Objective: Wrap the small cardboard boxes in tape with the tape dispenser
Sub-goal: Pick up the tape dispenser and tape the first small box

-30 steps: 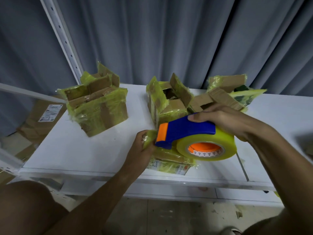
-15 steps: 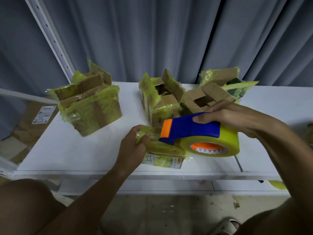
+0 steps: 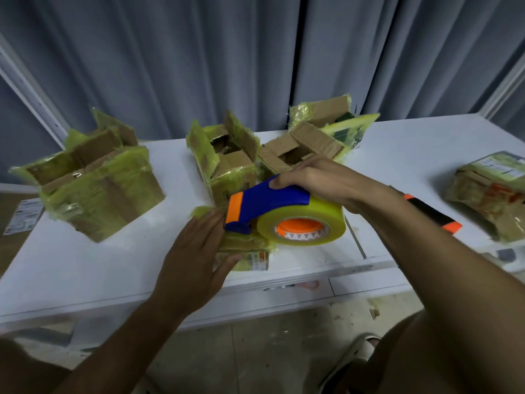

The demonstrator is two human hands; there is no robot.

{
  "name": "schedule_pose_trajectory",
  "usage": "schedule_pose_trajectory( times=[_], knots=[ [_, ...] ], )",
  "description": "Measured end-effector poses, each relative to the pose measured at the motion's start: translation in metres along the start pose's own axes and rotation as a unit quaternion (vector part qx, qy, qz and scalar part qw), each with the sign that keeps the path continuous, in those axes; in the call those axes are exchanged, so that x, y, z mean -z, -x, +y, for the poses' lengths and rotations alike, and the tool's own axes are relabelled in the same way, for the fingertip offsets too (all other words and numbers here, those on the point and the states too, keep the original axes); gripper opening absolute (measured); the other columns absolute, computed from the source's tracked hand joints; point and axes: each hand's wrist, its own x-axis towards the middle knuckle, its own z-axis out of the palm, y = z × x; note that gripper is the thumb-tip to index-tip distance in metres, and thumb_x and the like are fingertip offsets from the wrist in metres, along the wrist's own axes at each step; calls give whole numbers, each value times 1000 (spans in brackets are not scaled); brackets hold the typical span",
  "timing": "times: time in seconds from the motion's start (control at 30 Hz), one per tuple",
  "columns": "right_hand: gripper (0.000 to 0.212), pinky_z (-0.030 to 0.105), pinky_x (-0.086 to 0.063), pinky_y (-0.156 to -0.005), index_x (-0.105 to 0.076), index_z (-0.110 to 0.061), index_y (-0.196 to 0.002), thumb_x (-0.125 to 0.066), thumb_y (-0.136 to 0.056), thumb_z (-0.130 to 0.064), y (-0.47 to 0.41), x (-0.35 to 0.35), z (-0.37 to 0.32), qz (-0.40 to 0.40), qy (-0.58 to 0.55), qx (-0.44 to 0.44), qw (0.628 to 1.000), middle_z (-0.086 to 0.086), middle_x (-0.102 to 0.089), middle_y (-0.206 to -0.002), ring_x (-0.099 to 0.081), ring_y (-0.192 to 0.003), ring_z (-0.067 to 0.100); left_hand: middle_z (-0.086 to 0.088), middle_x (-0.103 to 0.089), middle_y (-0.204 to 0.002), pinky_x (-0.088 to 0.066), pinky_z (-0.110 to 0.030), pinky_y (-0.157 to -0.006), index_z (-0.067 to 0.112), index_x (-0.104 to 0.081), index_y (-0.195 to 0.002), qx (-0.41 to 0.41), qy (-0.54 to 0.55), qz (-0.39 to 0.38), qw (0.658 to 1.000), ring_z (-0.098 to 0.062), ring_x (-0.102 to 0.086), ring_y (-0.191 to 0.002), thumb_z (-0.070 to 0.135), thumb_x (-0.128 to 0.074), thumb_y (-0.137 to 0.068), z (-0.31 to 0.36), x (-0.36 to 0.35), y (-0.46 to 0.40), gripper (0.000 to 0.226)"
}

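Here one tape dispenser [image 3: 284, 214], five taped boxes [image 3: 96, 186].

Right hand [image 3: 318, 183]: grips blue tape dispenser [image 3: 272, 206] over small taped box [image 3: 244, 251].
Left hand [image 3: 196, 251]: fingers straight, pressing that box.
Surface [image 3: 85, 268]: white, carrying three open-flapped boxes behind.

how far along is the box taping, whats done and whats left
Done, apparently: the sealed, tape-covered package at the far right. In hand: the right hand grips the tape dispenser over the small flat box, which the left hand steadies with straight fingers; it already carries yellowish tape. Left: three open-flapped boxes behind, left, middle and right, taped on their sides only.
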Motion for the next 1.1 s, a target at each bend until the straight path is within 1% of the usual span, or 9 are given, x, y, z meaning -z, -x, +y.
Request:
schedule_pose_trajectory(
  times=[0.2, 0.3, 0.4, 0.47, 0.57, 0.67, 0.77, 0.97, 1.1],
  knots=[
    [49, 37, -61, -79, -80, -19, -93, -74, -77, -65, 4, -2, -1, -5, -16, 3, 1000, -1, -79, -81, -76, -74, 18, -10, -47, -148, -25, -46, -118, 8, -60, -131, -31, -82, -24, 996, -24, -41, -140, 53, -37, -101, -10, -5, -2, 58],
    [49, 37, -58, -78, -80, -13, -89, -76, -76, -61, 7, -1, -1, -11, -5, 4, 1000, 1, -79, -80, -76, -73, 20, -9, -46, -149, -28, -45, -118, 8, -59, -131, -39, -79, -26, 996, -23, -37, -142, 50, -37, -101, -11, -5, -2, 56],
    [35, 33, -53, -67, -78, -19, -69, -78, -80, -51, 9, 8, 4, -19, 10, -1, 1000, -1, -75, -69, -71, -63, 16, -7, -45, -150, -29, -43, -117, 8, -53, -139, -31, -71, -46, 996, -19, -38, -142, 53, -33, -102, -14, -3, -3, 61],
    [28, 34, -55, -70, -80, -19, -78, -76, -84, -46, 13, 17, 9, -35, -3, -3, 999, 0, -78, -77, -75, -72, 22, -4, -43, -152, -29, -43, -117, 10, -45, -145, -25, -77, -55, 995, -17, -35, -143, 54, -33, -101, -15, -2, -2, 63],
    [33, 38, -57, -78, -80, -13, -93, -74, -85, -45, 16, 25, 16, -32, -16, -23, 999, 6, -79, -86, -76, -81, 28, -4, -44, -151, -26, -46, -118, 11, -45, -145, -19, -106, -56, 993, -17, -36, -143, 54, -32, -100, -11, 0, -5, 64],
    [42, 46, -58, -88, -79, -7, -100, -74, -85, -46, 15, 20, 21, -27, -12, -34, 999, 10, -79, -90, -74, -90, 36, -10, -44, -151, -24, -52, -118, 11, -42, -147, -30, -155, -76, 985, -24, -39, -141, 50, -28, -100, -3, 4, -8, 63],
    [44, 49, -57, -92, -78, -5, -101, -74, -84, -45, 15, 17, 23, -18, -19, -36, 999, 12, -78, -91, -73, -92, 38, -18, -42, -150, -27, -55, -116, 7, -39, -148, -40, -144, -77, 986, -33, -36, -142, 42, -29, -98, 6, 5, -11, 62],
    [39, 45, -59, -88, -79, -14, -100, -71, -85, -49, 13, 15, 20, -25, -19, -32, 999, 6, -79, -88, -76, -84, 30, -14, -41, -152, -38, -46, -112, 5, -38, -148, -23, -71, -88, 993, -27, -37, -141, 53, -44, -94, 13, -6, -15, 72],
    [44, 38, -60, -81, -80, -19, -96, -71, -81, -59, 14, 14, 23, -31, -35, -25, 999, 4, -80, -86, -77, -78, 25, -13, -46, -148, -42, -47, -108, 12, -51, -137, -22, -65, -79, 995, -29, -44, -137, 52, -40, -95, 12, -9, -16, 59]
  ],
)
